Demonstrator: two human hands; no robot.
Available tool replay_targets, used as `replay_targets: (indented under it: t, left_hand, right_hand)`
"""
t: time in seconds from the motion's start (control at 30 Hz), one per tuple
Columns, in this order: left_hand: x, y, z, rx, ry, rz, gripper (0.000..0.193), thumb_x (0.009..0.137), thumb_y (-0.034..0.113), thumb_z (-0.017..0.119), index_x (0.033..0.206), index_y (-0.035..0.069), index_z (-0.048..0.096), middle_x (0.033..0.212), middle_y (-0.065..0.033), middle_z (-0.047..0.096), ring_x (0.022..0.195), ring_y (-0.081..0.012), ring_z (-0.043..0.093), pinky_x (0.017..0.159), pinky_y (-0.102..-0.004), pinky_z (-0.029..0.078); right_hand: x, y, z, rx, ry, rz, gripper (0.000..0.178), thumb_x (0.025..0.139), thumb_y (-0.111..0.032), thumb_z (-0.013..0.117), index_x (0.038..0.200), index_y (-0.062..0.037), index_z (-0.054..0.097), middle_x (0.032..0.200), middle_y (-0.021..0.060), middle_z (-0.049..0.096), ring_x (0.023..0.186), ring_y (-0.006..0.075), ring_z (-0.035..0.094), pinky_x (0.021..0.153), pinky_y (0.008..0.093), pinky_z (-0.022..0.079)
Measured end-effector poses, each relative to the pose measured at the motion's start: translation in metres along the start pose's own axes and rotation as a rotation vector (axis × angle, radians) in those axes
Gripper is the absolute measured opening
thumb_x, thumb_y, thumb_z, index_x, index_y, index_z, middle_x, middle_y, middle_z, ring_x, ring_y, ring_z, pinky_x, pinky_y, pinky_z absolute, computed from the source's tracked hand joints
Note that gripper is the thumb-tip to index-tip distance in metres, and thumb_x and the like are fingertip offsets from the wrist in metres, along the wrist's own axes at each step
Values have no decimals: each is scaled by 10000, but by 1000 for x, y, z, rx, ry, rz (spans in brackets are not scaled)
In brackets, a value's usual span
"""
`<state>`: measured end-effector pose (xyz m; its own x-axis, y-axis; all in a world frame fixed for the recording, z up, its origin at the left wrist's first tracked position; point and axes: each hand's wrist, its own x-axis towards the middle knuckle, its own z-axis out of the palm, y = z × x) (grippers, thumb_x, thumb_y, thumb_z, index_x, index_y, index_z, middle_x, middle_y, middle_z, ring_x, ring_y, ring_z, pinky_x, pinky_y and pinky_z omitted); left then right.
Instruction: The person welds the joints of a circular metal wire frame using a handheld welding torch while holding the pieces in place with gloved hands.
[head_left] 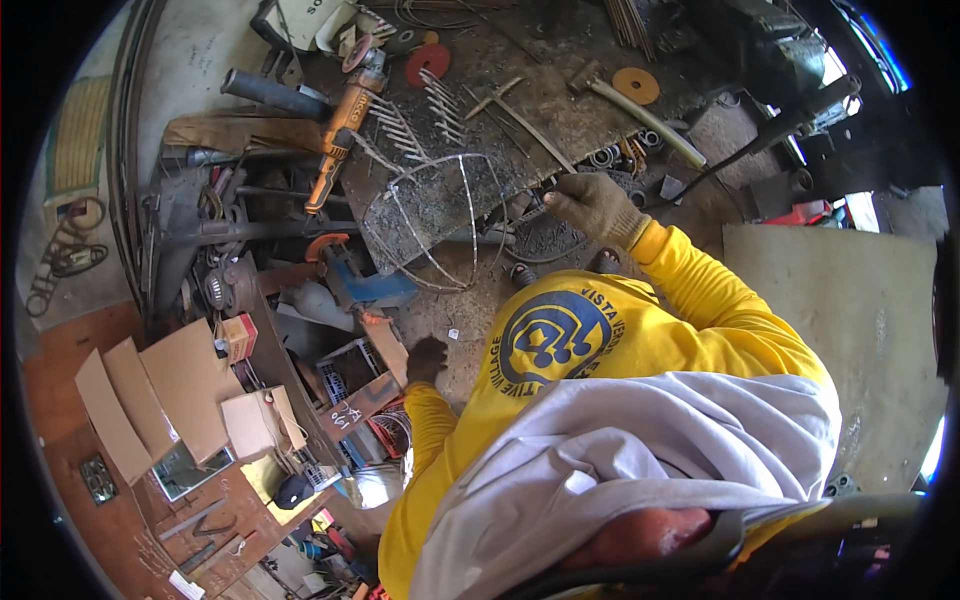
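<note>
My right hand (598,208), in a tan work glove, is beside the near edge of the steel work table (590,105). Its fingers are curled, and whatever they may hold is hidden. Just beyond it lies a chipping hammer (535,130), its handle pointing toward the glove. To the left, a round frame of welded rods (468,205) overhangs the table's edge. Down at my left side, my left hand (427,360) wears a dark glove, next to a wooden box (385,345). Shadow obscures its fingers.
An orange angle grinder (350,120) lies at the table's left, beside spiked metal pieces (400,130). A hammer (645,118) and an abrasive disc (636,85) lie farther right. Opened cardboard (180,390) is at left; a large pale sheet (840,340) stands at right.
</note>
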<state>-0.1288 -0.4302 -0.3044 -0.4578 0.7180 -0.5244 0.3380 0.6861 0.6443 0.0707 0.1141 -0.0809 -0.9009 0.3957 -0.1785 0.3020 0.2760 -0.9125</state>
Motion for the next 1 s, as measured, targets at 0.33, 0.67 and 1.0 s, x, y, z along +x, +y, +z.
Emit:
replay_targets:
  t: [0.33,0.67,1.0]
  left_hand:
    - [-52,31,120,-813,-168,-867,83,914,157,608,845,113,593,702,-24,553,574,-171,559,490,-367,472]
    - [-93,65,128,-940,-31,-886,142,907,201,612,800,109,632,676,-29,581,567,-182,597,519,-358,508]
    - [-98,80,140,-903,52,-1150,154,923,199,577,801,113,615,650,-37,564,554,-162,594,528,-339,543]
  right_hand:
    - [181,-40,-47,-205,226,-176,479,951,-466,596,1248,-97,669,1188,210,693,1140,334,661,958,442,520]
    - [406,18,-31,-921,393,27,359,958,-216,532,1279,-134,669,1305,167,652,1200,359,632,969,502,528]
    - [415,1,-43,-1129,336,-47,315,988,-209,491,1197,-71,682,1158,176,705,1082,355,679,871,473,564]
